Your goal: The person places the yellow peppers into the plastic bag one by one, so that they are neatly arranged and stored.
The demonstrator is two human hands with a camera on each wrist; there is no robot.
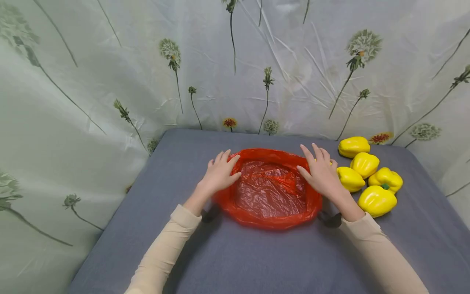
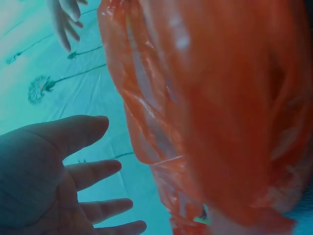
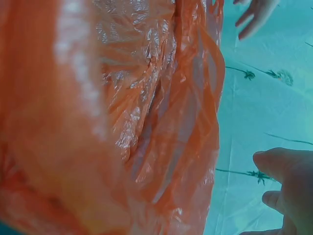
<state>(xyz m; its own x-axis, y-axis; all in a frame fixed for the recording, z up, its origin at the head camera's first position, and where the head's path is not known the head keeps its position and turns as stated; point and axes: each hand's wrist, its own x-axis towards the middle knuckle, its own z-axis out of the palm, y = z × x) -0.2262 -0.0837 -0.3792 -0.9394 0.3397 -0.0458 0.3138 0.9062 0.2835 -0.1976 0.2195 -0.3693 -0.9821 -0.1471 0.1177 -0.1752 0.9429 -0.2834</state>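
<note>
A red plastic bag [image 1: 271, 222] stands on the table with its mouth spread wide in the head view. My left hand [image 1: 219, 173] hovers at the bag's left rim, fingers spread and holding nothing. On the other side my right hand [image 1: 323, 173] is over the right rim, its fingers extended. The left wrist view shows the left hand [image 2: 63, 176] apart from the bag's crumpled side [image 2: 220, 98]. In the right wrist view, a gap separates the right hand [image 3: 288, 186] from the bag [image 3: 171, 132]. Nearest the right hand lies a yellow bell pepper [image 1: 350, 179].
Several more yellow bell peppers [image 1: 377, 201] are grouped to the right of the bag. A grey cloth [image 1: 257, 261] covers the table. Behind it hangs a pale curtain [image 1: 205, 61] printed with dandelions.
</note>
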